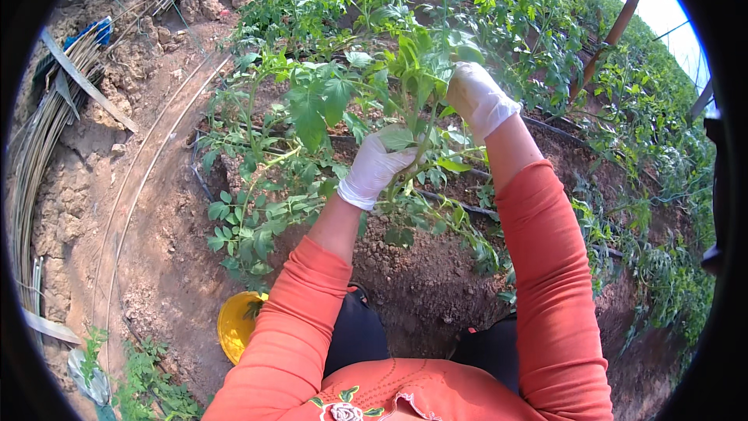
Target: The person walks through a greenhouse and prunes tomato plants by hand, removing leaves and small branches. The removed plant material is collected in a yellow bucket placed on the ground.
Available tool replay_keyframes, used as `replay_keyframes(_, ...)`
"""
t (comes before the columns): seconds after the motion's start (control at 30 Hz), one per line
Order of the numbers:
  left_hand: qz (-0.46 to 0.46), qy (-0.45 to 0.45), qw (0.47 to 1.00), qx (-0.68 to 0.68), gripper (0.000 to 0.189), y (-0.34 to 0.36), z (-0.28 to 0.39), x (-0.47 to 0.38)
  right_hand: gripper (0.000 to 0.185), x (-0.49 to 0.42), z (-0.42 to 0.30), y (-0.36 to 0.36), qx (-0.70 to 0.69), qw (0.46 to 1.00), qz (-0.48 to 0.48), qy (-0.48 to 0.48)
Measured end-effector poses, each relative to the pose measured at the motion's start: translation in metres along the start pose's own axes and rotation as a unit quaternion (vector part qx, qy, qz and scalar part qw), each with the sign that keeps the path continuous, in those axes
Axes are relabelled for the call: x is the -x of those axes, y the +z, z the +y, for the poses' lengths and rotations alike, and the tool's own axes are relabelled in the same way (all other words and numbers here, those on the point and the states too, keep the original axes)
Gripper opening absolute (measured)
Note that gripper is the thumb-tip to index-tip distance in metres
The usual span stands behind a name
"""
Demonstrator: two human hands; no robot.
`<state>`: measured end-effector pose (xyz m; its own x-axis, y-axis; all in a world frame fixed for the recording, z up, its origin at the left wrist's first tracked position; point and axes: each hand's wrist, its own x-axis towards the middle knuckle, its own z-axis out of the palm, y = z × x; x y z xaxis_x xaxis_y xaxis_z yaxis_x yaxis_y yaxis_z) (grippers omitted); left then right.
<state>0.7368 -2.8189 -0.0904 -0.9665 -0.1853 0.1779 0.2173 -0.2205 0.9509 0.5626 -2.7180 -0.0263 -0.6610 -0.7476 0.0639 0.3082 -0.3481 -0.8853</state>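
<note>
A leafy tomato plant [418, 82] stands upright in front of me. My left hand [380, 165], in a thin white glove, is closed around its stem [422, 155] at mid-height. Higher up and to the right, my right hand [476, 93], gloved the same way, is at the upper shoots. Leaves hide its fingertips, so whether it grips anything cannot be told. A thin green twine [445, 3] hangs down to the top of the plant, close to the right hand.
Black drip irrigation hoses [461, 206] cross the soil among more tomato plants [526, 23]. A yellow bucket [232, 327] stands by my left knee. Bundled canes [44, 164] and wooden slats [87, 82] lie along the left bank. A slanting wooden post [613, 29] rises at right.
</note>
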Motion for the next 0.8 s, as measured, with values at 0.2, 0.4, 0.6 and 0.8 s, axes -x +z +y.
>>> replay_keyframes(0.2, -0.066, 0.007, 0.997, -0.043, 0.041, -0.001, -0.005, 0.0, 0.026, -0.01, -0.035, 0.004, -0.097, 0.962, -0.226, -0.118)
replay_keyframes(0.4, -0.082, 0.025, 0.924, -0.373, 0.031, -0.001, 0.007, 0.003, 0.038, -0.045, -0.082, 0.001, 0.155, 0.936, -0.305, -0.075)
replay_keyframes(0.6, -0.124, 0.03, 0.62, -0.774, 0.02, -0.012, -0.035, -0.004, 0.031, -0.028, -0.141, 0.038, 0.449, 0.871, -0.181, -0.086)
replay_keyframes(0.8, -0.153, 0.212, 0.801, -0.538, 0.035, 0.002, -0.005, 0.016, 0.022, -0.019, -0.143, 0.076, 0.567, 0.79, -0.145, -0.182)
